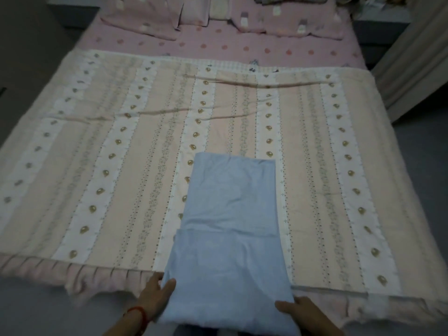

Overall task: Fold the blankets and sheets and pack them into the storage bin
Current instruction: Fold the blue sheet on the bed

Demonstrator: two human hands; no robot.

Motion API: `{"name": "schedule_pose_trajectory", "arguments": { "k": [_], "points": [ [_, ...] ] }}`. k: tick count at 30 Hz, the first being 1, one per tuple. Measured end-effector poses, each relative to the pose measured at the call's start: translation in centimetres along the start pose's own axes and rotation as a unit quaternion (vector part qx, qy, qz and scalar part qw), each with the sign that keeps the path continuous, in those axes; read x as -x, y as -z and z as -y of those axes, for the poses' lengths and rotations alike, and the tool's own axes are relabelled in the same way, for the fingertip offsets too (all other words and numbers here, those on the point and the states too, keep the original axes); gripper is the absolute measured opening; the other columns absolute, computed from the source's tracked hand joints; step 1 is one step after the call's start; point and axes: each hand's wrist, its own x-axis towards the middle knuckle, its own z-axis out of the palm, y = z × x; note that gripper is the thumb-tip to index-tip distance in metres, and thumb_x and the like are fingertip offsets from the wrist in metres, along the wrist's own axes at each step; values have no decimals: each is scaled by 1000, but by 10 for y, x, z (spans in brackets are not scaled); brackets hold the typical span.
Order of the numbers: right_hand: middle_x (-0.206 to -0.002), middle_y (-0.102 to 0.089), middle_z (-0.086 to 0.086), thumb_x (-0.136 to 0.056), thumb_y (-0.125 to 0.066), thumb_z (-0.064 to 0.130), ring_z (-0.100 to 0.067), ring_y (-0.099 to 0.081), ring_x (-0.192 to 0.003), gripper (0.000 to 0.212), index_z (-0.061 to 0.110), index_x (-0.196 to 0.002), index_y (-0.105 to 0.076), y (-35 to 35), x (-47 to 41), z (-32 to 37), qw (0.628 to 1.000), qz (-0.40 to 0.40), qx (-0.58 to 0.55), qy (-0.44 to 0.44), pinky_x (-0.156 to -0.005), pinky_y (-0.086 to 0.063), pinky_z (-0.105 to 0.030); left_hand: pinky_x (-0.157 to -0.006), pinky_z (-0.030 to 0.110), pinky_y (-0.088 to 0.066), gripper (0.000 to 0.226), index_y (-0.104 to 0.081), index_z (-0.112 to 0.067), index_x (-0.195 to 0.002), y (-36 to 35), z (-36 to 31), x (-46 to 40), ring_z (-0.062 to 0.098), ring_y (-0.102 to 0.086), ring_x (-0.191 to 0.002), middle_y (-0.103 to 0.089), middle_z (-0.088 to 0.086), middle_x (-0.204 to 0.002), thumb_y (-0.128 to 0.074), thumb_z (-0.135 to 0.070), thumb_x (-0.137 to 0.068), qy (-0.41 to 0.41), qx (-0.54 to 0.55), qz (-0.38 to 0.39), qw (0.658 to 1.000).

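My left hand [155, 295] and right hand [299, 310] pinch the half-folded blue sheet [230, 238] atop the striped blanket [109, 166]; blanket unfolded, no bin visible.

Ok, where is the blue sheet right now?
The blue sheet lies on the striped blanket, lower centre, its near end between left hand and right hand.
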Motion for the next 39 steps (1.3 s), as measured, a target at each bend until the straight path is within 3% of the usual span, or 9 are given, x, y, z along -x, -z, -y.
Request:
{"name": "schedule_pose_trajectory", "arguments": {
  "k": [3, 5, 9, 13, 17, 24, 28, 31, 39],
  "points": [
    [-87, -79, -7, -11, -98, 59, -19, -75, -78, 94, 6, -86, -78, -8, 59, 16, 999, -34, 6, 2, -63, -57, -20, -87, 42, -55, 67, -56, -38, -124, 14, 10, 34, 28, -68, -98, -66, 12, -123, -78, -47, -61, -36, 107, 24, 993],
    [-84, -75, -10, -46, -103, 31, -25, -71, -71, 59, 12, -91, -70, -8, 83, 41, 996, -82, -19, 35, -53, -53, -19, -79, 41, -56, 28, -72, -23, -110, 31, -11, 49, 31, -69, -91, -70, 20, -113, -73, -16, -84, -45, 183, 62, 980],
    [-106, -75, -15, -90, -73, 16, -31, -72, -94, 19, 20, -108, -75, 13, 92, 99, 982, -76, -89, 148, -84, -59, -44, -50, 30, -47, 30, -71, 10, -102, 71, -83, 45, 31, -58, -61, -65, 28, -88, -59, -15, -90, -37, 264, 121, 956],
    [-82, -69, -21, -97, -52, 21, -29, -66, -66, 23, 1, -98, -64, 45, 67, 171, 956, -92, -233, 150, -62, -58, -34, -52, 35, -57, 32, -56, 10, -90, 104, -157, 6, 33, -57, -59, -57, 23, -75, -31, -5, -77, -18, 344, 138, 928],
    [-73, -65, -22, -87, -44, 33, -30, -59, -57, 40, -2, -93, -62, 72, 4, 234, 936, -91, -307, 148, -58, -50, -30, -61, 28, -58, 22, -62, 4, -91, 111, -210, -60, 20, -60, -63, -59, 18, -78, -44, 14, -84, -72, 202, 132, 968],
    [-71, -68, -11, -95, -44, 36, -26, -59, -57, 42, 0, -112, -58, 66, -154, 292, 950, -144, -193, 199, -52, -43, -28, -63, 30, -48, 17, -66, -4, -81, 52, -252, -209, 26, -59, -64, -63, 16, -80, -60, -19, -78, -97, 104, -43, 989],
    [-135, -49, -5, -99, -55, 38, -26, -48, -121, 63, 21, -155, -30, 29, -208, 243, 872, -358, 147, 300, -102, -42, -44, -95, 47, -50, 77, -54, -20, -134, -2, -206, -257, 34, -59, -106, -59, 11, -121, -46, -71, -77, -178, -49, -190, 964],
    [-139, -49, -14, -91, -51, 65, -34, -49, -126, 78, 16, -150, -35, 10, -215, 204, 857, -415, 129, 275, -106, -43, -53, -81, 43, -49, 73, -57, -12, -123, -17, -194, -254, 34, -59, -96, -64, 15, -112, -37, -73, -89, -203, -73, -270, 938],
    [-132, -49, -21, -80, -57, 78, -43, -47, -121, 92, 4, -134, -44, 5, -254, 214, 874, -433, 134, 175, -101, -40, -54, -100, 43, -48, 97, -52, -12, -138, 3, -214, -277, 34, -61, -114, -61, 13, -134, -34, -85, -78, -101, -41, -86, 990]
  ]
}}
